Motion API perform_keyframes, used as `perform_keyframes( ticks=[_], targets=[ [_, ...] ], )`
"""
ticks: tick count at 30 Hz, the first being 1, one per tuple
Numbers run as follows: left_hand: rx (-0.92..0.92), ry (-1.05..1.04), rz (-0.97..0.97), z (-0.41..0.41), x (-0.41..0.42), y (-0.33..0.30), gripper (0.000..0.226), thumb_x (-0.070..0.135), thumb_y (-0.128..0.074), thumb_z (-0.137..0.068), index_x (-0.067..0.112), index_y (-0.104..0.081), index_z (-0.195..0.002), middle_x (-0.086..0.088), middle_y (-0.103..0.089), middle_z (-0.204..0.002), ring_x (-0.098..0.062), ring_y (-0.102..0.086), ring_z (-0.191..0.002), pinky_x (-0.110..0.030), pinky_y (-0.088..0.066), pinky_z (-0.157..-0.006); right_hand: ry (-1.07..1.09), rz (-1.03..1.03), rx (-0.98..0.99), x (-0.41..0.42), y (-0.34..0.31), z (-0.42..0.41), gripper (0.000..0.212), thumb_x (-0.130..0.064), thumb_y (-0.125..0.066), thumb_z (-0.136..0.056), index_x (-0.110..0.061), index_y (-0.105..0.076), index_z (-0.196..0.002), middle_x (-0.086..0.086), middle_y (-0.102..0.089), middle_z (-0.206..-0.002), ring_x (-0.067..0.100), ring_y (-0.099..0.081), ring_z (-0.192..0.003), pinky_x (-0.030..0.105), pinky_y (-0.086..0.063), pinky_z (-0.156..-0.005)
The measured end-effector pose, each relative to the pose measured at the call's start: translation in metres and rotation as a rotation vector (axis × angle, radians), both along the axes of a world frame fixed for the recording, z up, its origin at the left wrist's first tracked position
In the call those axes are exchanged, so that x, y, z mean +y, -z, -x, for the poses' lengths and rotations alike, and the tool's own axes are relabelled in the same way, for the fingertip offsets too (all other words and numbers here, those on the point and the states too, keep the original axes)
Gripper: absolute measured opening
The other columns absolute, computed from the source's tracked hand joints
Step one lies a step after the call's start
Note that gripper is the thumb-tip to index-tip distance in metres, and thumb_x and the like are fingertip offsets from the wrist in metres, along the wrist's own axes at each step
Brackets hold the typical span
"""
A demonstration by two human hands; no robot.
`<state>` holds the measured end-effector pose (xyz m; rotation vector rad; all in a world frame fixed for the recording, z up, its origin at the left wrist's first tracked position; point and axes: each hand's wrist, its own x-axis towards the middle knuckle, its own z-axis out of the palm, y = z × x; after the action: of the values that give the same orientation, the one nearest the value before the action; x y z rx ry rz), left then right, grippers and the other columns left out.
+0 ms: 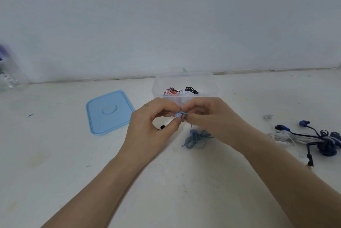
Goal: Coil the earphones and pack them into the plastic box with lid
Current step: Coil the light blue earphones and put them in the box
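Item one: light blue earphones (196, 137). We pinch one pale blue earbud (178, 114) between the fingertips of our left hand (153, 124) and our right hand (206, 117), both curled closed on it, held above the white table (166, 181). From the pinch the thin cord drops straight down to a loose tangle lying on the table just below and slightly right of the grip, partly hidden under our right wrist; a small plug end shows at the tangle's lower left.

Item two: clear plastic box (184, 82), open, standing directly beyond the grip, close behind our knuckles. It holds coiled earphones in red, white and black.

Item three: blue lid (108, 111), flat on the table, left of the grip and just beside our left hand; apart from the box.

Item four: a small black object (162, 127), seen through the loop of our left thumb and fingers; we cannot tell what it is.

Item five: dark blue earphones (321, 139) and white earphones (282, 136), bunched together, well to the right of the grip, beyond our right forearm.
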<state>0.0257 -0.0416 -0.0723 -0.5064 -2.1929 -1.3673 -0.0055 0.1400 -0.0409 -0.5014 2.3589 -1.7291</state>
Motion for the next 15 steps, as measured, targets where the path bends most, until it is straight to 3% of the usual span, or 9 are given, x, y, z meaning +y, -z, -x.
perform_keyframes(
  ticks=[3,7,9,12,15],
  targets=[
    [0.005,0.019,-0.026,0.0031,-0.0018,0.0030,0.013,-0.004,-0.078,-0.084,0.005,-0.073,-0.092,-0.003,-0.074,-0.098,-0.026,-0.072,-0.094,-0.045,-0.059,-0.088,0.006,0.009,0.002,0.0000,0.0010,0.0007,0.014,0.000,-0.065,-0.089,-0.008,-0.075,-0.093,0.007,-0.078,-0.087,0.020,-0.073,-0.089,0.045,-0.051,-0.095],
    [-0.029,0.067,-0.081,0.0041,-0.0037,0.0019,0.009,-0.005,-0.076,-0.087,0.001,-0.070,-0.088,-0.008,-0.074,-0.097,-0.027,-0.075,-0.088,-0.049,-0.059,-0.087,-0.039,0.050,0.002,0.0021,0.0014,0.0011,0.012,-0.001,-0.065,-0.090,-0.005,-0.075,-0.094,0.015,-0.076,-0.089,0.029,-0.070,-0.087,0.032,-0.054,-0.088],
    [-0.060,0.100,-0.127,0.0029,-0.0032,0.0000,0.009,-0.007,-0.075,-0.087,-0.003,-0.067,-0.086,-0.009,-0.074,-0.094,-0.025,-0.077,-0.084,-0.046,-0.059,-0.087,-0.057,0.058,-0.002,0.0023,0.0014,0.0007,0.013,0.000,-0.064,-0.089,-0.004,-0.075,-0.094,0.016,-0.075,-0.088,0.018,-0.067,-0.080,0.024,-0.052,-0.081],
    [-0.116,0.133,-0.180,0.0021,-0.0024,-0.0024,0.009,-0.007,-0.075,-0.086,-0.002,-0.067,-0.085,-0.008,-0.075,-0.091,-0.025,-0.077,-0.084,-0.041,-0.059,-0.088,-0.060,0.027,-0.011,0.0024,0.0013,0.0012,0.018,0.001,-0.062,-0.089,-0.010,-0.076,-0.093,0.010,-0.075,-0.083,0.014,-0.065,-0.078,0.030,-0.050,-0.081],
    [-0.184,0.092,-0.205,0.0024,-0.0031,-0.0014,0.014,-0.003,-0.077,-0.086,0.009,-0.070,-0.089,-0.004,-0.076,-0.092,-0.021,-0.074,-0.087,-0.034,-0.057,-0.083,-0.031,-0.082,-0.009,0.0039,-0.0017,0.0015,0.018,-0.008,-0.065,-0.089,-0.022,-0.075,-0.095,0.000,-0.076,-0.087,0.020,-0.067,-0.081,0.038,-0.052,-0.085]
  ],
)
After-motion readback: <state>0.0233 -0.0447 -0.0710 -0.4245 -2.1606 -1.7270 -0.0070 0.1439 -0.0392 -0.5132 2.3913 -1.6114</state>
